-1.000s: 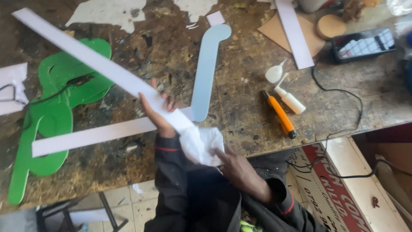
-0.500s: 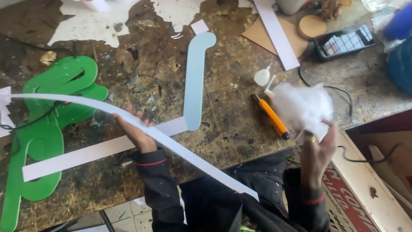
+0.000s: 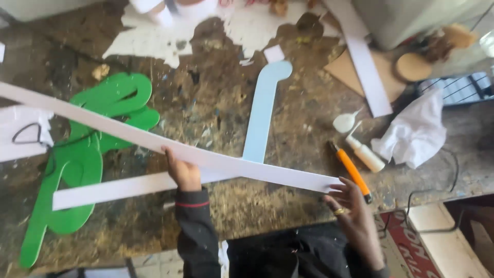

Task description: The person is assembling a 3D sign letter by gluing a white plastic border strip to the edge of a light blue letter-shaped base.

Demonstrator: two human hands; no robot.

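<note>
— Looking at the right hand (image 3: 355, 219) first: half a second ago it was lifted at the right of the frame with the crumpled white cloth (image 3: 414, 131) bunched in it. Now the cloth lies on the bench (image 3: 288, 206) at the right, beside the small white glue bottle (image 3: 364, 153), and the hand has come back down to the near end of the long white strip (image 3: 170, 145).

— So both hands are on the strip?

— Yes. The left hand (image 3: 181, 172) pinches it from below near lower centre, fingers curled over its edge. The right hand's fingers are spread, tips touching the strip's end just left of the orange utility knife (image 3: 351, 171). With the cloth put aside, the strip is held at two places and has flattened out; earlier it bowed in a curve.

— Where does it run?

— Diagonally from the left edge of the frame down to lower right, crossing over the green cut-out shapes (image 3: 92, 154), a second white strip (image 3: 116, 188) and the foot of the pale blue cut-out (image 3: 262, 110).

— Anything unclear?

— The strip's far end is cut off at the left. Whether the right hand grips or merely steadies it I cannot tell. The top of the frame is blurred, and the objects at upper right are probably a cardboard disc and a device, but that is uncertain.
</note>
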